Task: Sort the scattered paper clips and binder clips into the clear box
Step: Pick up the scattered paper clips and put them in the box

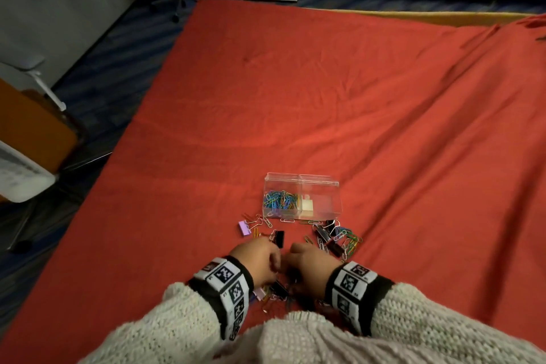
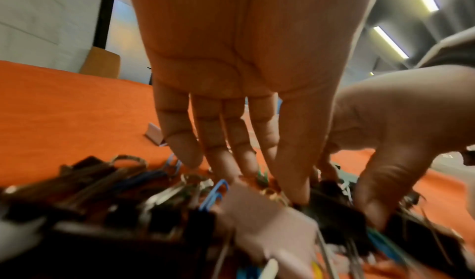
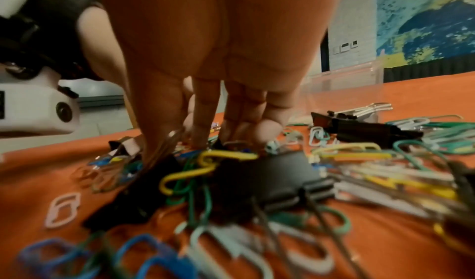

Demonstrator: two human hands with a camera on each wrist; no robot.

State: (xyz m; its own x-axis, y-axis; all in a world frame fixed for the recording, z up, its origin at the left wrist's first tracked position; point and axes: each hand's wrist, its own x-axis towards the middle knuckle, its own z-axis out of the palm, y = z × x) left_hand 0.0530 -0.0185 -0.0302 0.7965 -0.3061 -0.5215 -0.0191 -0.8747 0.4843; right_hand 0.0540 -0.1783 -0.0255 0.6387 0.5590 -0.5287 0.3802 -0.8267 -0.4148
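The clear box [image 1: 320, 207] stands on the red cloth with several coloured paper clips [image 1: 280, 199] in its left compartment. Both hands work in a pile of clips [image 1: 276, 292] near me. My left hand [image 1: 257, 257] reaches down with straight fingers [image 2: 226, 161], their tips touching the pile beside a pink binder clip [image 2: 267, 218]. My right hand [image 1: 308, 266] also points down into the pile. Its thumb [image 2: 372, 202] and fingers close round a black binder clip [image 2: 334, 208]. A larger black binder clip [image 3: 277, 173] lies just before it among yellow and green paper clips.
More clips lie scattered before the box: a purple binder clip [image 1: 244, 228], a black one [image 1: 279, 238], and a mixed cluster [image 1: 339, 241] to the right. The red cloth [image 1: 325, 97] stretches far beyond. Office chairs [image 1: 35, 139] stand off its left edge.
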